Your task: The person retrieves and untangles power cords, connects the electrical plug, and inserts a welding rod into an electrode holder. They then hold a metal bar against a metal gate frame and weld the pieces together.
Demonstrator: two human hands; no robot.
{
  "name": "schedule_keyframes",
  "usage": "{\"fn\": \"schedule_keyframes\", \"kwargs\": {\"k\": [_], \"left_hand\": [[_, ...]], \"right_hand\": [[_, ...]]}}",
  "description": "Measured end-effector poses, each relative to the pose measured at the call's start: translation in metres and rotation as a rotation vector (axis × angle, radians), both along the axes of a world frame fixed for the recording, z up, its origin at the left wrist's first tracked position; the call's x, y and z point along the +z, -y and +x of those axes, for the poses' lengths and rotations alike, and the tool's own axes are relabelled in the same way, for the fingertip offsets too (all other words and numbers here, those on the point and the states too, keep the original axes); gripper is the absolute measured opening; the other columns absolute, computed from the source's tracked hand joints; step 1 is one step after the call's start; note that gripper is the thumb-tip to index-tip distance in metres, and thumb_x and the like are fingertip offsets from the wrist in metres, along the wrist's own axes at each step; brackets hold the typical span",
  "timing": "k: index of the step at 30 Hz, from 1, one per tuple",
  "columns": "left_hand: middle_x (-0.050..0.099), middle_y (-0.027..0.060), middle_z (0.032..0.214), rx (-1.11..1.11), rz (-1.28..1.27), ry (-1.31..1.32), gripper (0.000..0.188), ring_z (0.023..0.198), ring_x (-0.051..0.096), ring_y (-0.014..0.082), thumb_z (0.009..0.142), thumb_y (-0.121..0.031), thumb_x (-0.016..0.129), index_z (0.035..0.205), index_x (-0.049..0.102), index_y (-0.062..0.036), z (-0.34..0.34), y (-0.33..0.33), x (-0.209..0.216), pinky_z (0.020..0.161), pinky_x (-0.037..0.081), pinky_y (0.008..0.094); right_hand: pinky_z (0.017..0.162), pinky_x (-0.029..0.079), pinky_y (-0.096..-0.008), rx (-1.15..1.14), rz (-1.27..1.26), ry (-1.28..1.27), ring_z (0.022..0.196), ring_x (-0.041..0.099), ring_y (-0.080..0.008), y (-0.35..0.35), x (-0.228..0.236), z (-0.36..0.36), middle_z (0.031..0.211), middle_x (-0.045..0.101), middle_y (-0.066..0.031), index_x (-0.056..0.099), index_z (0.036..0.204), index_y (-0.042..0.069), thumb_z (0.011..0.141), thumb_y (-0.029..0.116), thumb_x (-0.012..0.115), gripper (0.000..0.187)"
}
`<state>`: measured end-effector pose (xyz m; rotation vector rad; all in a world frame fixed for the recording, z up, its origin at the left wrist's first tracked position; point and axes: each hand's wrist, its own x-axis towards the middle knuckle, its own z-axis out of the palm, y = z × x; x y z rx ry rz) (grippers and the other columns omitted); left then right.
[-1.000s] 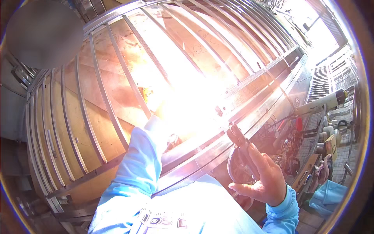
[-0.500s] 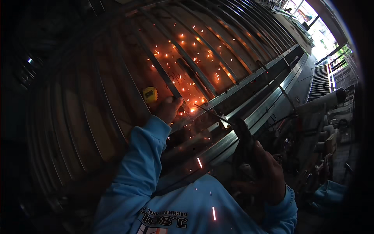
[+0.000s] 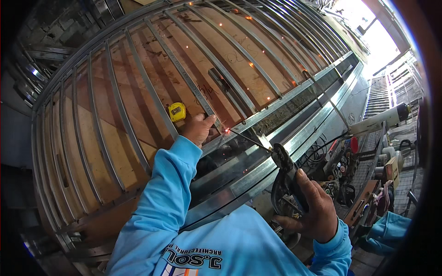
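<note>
My right hand [image 3: 317, 207] is closed round a black welding electrode holder [image 3: 286, 162]. A thin welding rod [image 3: 250, 140] runs from its jaws to the frame's long metal rail [image 3: 271, 110], and a small red glow [image 3: 227, 130] shows at the rod's tip. Just left of that glow, my left hand [image 3: 199, 129] grips the near end of a narrow metal bar [image 3: 186, 78] between thumb and fingers. This bar meets the rail at the glowing spot. A yellow tape measure [image 3: 177, 112] lies on the wooden board beside my left hand.
Several parallel metal bars [image 3: 115, 92] cross the wooden board [image 3: 133, 60]. A short loose metal piece [image 3: 227, 92] lies between two bars. Down the right side are a white cylinder [image 3: 380, 120], a brown wooden piece [image 3: 361, 202], tools and a teal cloth [image 3: 389, 232]. Scattered sparks glow over the frame.
The bright shower of sparks has faded to a small red glow and a few specks. The picture is much lighter. Both hands have stayed nearly in place.
</note>
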<state>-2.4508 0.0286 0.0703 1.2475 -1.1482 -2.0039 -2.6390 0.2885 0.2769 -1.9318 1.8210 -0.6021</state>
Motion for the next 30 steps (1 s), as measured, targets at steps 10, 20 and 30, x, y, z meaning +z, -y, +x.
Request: {"fn": "schedule_keyframes", "kwargs": {"k": [10,20,30], "left_hand": [[0.061,-0.0006,0.092,-0.016,-0.044,0.078,0.027,0.075,0.056,0.0078,0.094,-0.029,0.056,0.108,0.06,-0.0068,0.001,0.002,-0.009,0.067,0.046,0.0248],[0.063,0.0082,0.104,0.02,0.004,0.113,0.036,0.09,0.055,0.0151,0.094,-0.025,0.056,0.116,0.06,0.0033,-0.003,-0.004,0.016,0.083,0.044,0.0307],[0.064,0.006,0.096,-0.207,-0.496,0.083,0.032,0.086,0.056,0.0134,0.093,-0.026,0.055,0.109,0.062,0.0003,0.017,0.013,-0.034,0.08,0.044,0.0309]], "right_hand": [[0.061,0.054,-0.0368,0.018,-0.005,0.02,0.075,0.065,-0.0283,0.001,-0.003,-0.001,0.093,0.06,-0.0192,0.037,0.14,-0.002,0.065,0.04,0.086,0.099],[0.071,0.054,-0.0378,-0.001,0.075,0.012,0.086,0.065,-0.0298,0.001,-0.002,-0.002,0.1,0.061,-0.0196,0.032,0.144,0.004,0.064,0.039,0.086,0.103],[0.068,0.052,-0.0355,0.011,0.186,0.013,0.083,0.064,-0.028,0.011,0.008,-0.002,0.103,0.063,-0.0184,0.028,0.147,0.005,0.068,0.035,0.085,0.102]]}}
